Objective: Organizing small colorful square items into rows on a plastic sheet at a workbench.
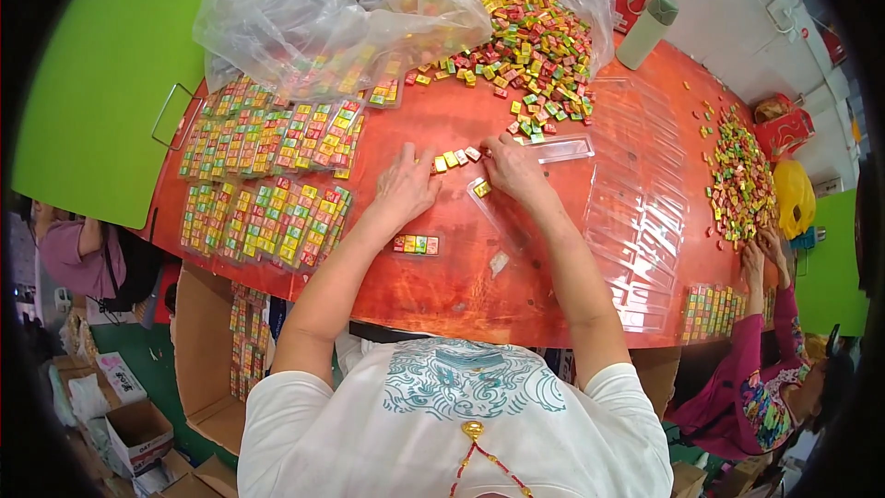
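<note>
A short row of small wrapped blocks (451,160) in red, yellow and white spans the space between my hands. At its left end are the fingers of my left hand (407,188), closed against it. My right hand (518,171) pinches the other end. Just below the row lies a narrow clear plastic tray (501,219), slanting toward my right forearm, with one yellow block (481,188) at its upper end. Another clear tray (564,148) lies beyond my right hand. A short filled strip of blocks (416,244) rests near my left forearm.
A big pile of loose blocks (539,46) spills from clear plastic sheeting (341,0) at the back. Filled trays (267,221) are stacked at left, nested clear trays (636,203) at right. A green bottle (647,31) stands behind. A co-worker's hands (761,254) work at far right.
</note>
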Demonstrator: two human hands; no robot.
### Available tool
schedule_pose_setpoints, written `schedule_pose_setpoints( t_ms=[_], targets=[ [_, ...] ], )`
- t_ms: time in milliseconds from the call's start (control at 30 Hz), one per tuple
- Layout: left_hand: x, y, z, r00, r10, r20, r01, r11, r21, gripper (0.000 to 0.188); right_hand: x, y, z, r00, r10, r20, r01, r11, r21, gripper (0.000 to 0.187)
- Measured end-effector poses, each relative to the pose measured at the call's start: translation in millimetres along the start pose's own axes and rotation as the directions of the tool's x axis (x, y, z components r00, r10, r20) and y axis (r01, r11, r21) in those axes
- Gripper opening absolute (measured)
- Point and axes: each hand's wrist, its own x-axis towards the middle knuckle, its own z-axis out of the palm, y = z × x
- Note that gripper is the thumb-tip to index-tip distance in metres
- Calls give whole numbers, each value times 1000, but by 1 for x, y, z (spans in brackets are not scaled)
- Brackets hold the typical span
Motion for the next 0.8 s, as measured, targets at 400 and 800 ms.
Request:
schedule_pose_setpoints(
  t_ms=[400, 800],
  targets=[
    [8, 10, -1, 991, -64, 116, 59, 997, 50, 49, 5, -27, -6, 986, -150, 72, 152, 988, -27, 34],
    [15, 14, 11, 998, 42, 44, -45, 996, 80, 30, -9, -28, -8, 988, -156, -10, 157, 985, 69, 25]
  ],
)
